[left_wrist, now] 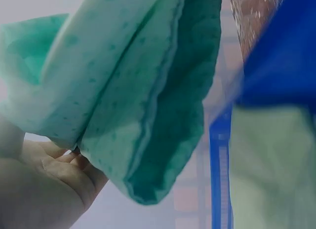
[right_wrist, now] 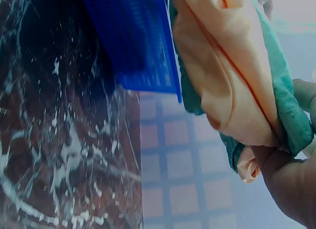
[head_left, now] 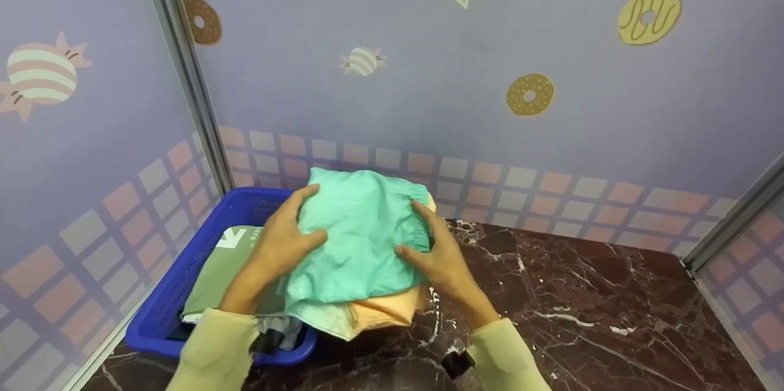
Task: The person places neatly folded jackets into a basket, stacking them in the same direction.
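My left hand [head_left: 278,244] and right hand [head_left: 446,259] hold a folded bundle of clothing between them, raised near the basket's right side. On top is a teal garment [head_left: 358,235] with a gathered elastic edge by the right hand. Peach cloth [right_wrist: 222,86] shows underneath, and a pale mint printed layer [left_wrist: 113,86] hangs at the left. Thumbs lie over the top face while other fingers grip the sides, partly hidden by fabric. Left of the bundle, a blue plastic basket [head_left: 144,320] holds a folded olive-green garment [head_left: 217,277] with white lettering.
The dark red marble-patterned surface [head_left: 569,311] extends to the right of the basket. Lilac walls [head_left: 429,109] with sweets and checks printed on them enclose the back and sides, with metal strips [head_left: 187,72] at the corners.
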### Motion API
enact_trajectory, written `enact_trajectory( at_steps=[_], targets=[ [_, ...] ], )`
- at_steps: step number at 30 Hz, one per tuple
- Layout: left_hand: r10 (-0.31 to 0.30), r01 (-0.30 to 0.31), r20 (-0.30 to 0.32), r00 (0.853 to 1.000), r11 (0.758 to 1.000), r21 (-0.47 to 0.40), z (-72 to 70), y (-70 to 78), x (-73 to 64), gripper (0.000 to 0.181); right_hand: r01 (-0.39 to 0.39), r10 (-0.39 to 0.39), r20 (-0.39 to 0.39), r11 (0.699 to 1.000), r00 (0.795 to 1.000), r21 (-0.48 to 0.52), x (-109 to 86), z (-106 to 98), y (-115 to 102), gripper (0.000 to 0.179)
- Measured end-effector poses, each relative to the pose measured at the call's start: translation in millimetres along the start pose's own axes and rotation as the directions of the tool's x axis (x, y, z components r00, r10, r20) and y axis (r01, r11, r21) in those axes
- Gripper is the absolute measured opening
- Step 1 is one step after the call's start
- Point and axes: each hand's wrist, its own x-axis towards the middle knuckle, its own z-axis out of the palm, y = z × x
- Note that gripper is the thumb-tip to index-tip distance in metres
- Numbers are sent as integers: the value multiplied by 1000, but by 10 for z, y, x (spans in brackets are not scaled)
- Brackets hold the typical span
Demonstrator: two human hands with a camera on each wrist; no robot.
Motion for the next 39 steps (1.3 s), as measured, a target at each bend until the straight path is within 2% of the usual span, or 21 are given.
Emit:
enact_trajectory(
  at_steps=[5,8,16,22,28,35,39],
  targets=[
    [-27,27,15,1000,999,-31,-268,-56,-49,80,20,-20,37,1000,999,4,79,187,-139,88],
    [-28,29,13,1000,999,-37,-409,-86,-63,80,3,-4,46,1000,999,19,110,316,-214,89],
    [-41,41,16,999,999,-30,-775,-194,-90,80,-45,45,2,998,999,39,175,758,-354,89],
    [-65,65,15,998,998,-3,-956,-310,-116,77,-54,55,-8,998,998,40,180,1018,-347,88],
    [-85,86,35,996,996,-25,-1115,-470,-144,75,-71,71,15,995,997,69,184,1196,-325,87],
    [-180,181,39,983,983,-39,-1235,-696,-179,75,-111,110,17,990,994,88,188,1426,-315,90],
    [-217,218,31,976,976,-26,-1297,-856,-220,73,-137,134,46,987,990,84,177,1559,-310,93]
  ],
)
